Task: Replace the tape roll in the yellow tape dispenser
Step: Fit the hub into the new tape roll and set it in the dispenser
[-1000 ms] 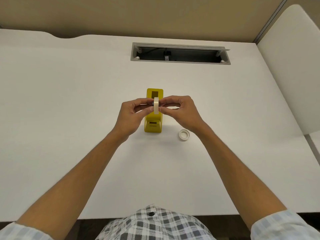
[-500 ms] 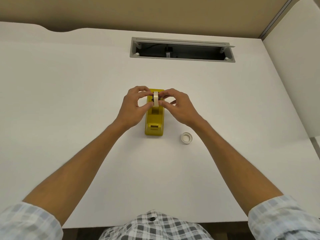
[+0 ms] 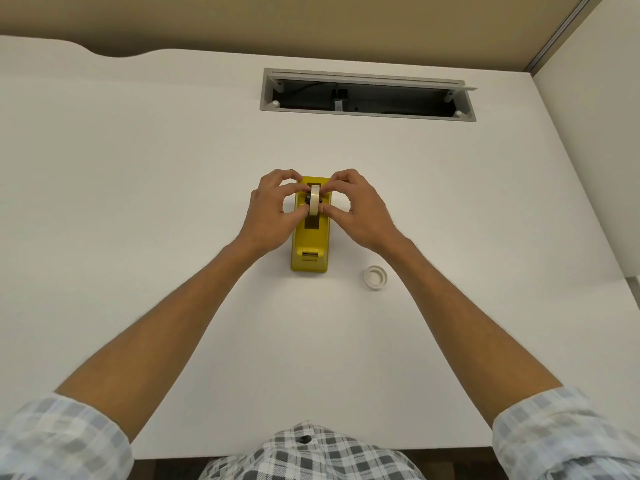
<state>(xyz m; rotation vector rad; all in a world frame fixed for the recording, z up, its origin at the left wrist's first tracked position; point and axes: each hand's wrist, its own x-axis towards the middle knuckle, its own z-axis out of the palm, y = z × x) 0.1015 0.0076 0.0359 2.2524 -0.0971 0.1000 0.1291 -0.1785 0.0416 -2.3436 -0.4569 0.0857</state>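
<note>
Cream tape roll on black hub (image 3: 314,204), pinched edge-on between left hand (image 3: 273,216) and right hand (image 3: 360,213), over well of yellow plastic tape dispenser (image 3: 311,233) on white desk (image 3: 138,202). Seating apparently unfinished; empty white core (image 3: 375,278) beside.

One yellow tape dispenser (image 3: 309,249) is sitting on the one white table (image 3: 138,202). Two tape rolls are showing: one cream tape roll (image 3: 314,199) is standing on edge over the dispenser, and one small white roll (image 3: 375,277) is lying flat just to its right. Two hands are working there, the left hand (image 3: 273,216) and the right hand (image 3: 360,213), both pinching the cream roll. One open cable slot (image 3: 367,95) is gaping in the tabletop farther back.
</note>
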